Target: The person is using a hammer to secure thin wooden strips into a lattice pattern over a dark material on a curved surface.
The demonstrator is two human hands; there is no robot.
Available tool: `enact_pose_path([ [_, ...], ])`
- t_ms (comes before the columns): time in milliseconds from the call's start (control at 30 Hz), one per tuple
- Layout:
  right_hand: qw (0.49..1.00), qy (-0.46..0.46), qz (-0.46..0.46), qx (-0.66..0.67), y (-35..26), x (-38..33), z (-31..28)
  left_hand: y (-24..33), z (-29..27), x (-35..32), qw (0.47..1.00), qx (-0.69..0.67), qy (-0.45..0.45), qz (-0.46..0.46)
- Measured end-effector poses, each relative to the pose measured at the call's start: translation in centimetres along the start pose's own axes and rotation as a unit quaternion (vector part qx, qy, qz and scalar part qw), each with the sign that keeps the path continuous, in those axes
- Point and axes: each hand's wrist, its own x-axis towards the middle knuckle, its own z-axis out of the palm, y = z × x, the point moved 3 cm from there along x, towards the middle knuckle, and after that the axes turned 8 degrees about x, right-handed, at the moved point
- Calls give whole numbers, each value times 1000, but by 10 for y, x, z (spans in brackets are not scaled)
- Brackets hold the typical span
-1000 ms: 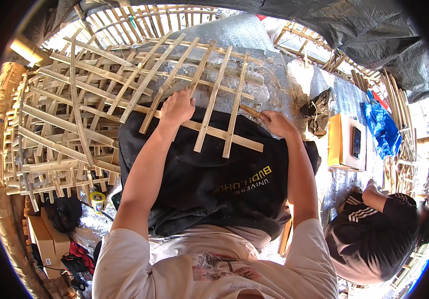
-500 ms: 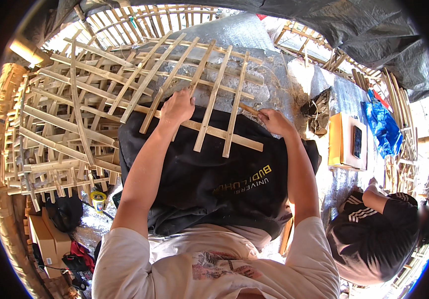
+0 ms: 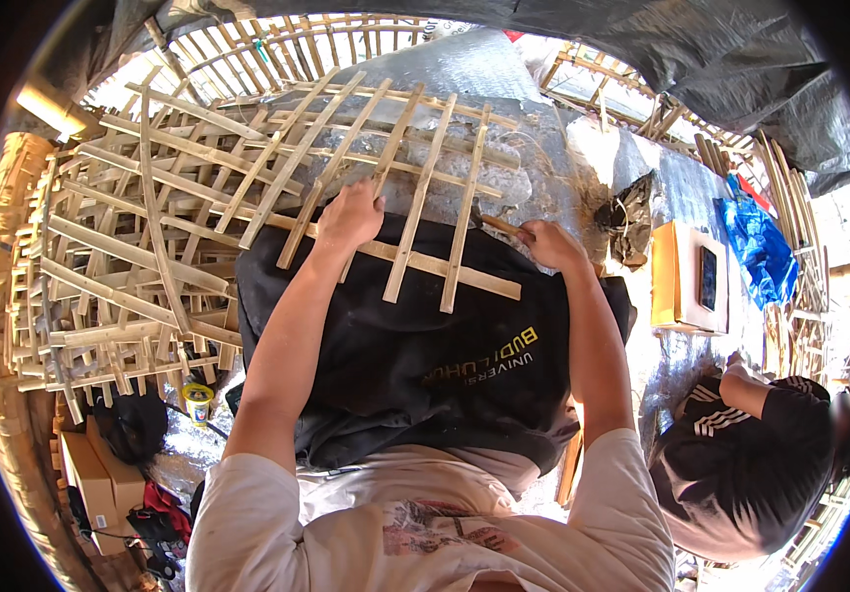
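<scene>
One slatted lattice lies under the left grip, which I see closed on it; the right grip clasps a wooden handle, with black cloth below both.

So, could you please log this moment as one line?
Left grip: holding slatted lattice; right grip: holding wooden stick; under lattice's near part: black cloth; at right: another person

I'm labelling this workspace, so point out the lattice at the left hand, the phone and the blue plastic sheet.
Lattice (image 3: 426,177): head view, on a slat near its middle.
Phone (image 3: 708,277): head view, on its dark face.
Blue plastic sheet (image 3: 759,250): head view, on its crumpled middle.
</scene>
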Motion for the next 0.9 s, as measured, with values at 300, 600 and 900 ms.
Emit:
enact_pose_path([
  [300,998,-9,28,61,1,8,-3,6,-7,-2,1000,-5,-1,1],
  [600,994,53,-15,89,-5,13,5,-2,-1,2,1000,-7,12,10],
  [900,989,54,-16,137,-13,10,5,-6,-2,2,1000,8,12,10],
])
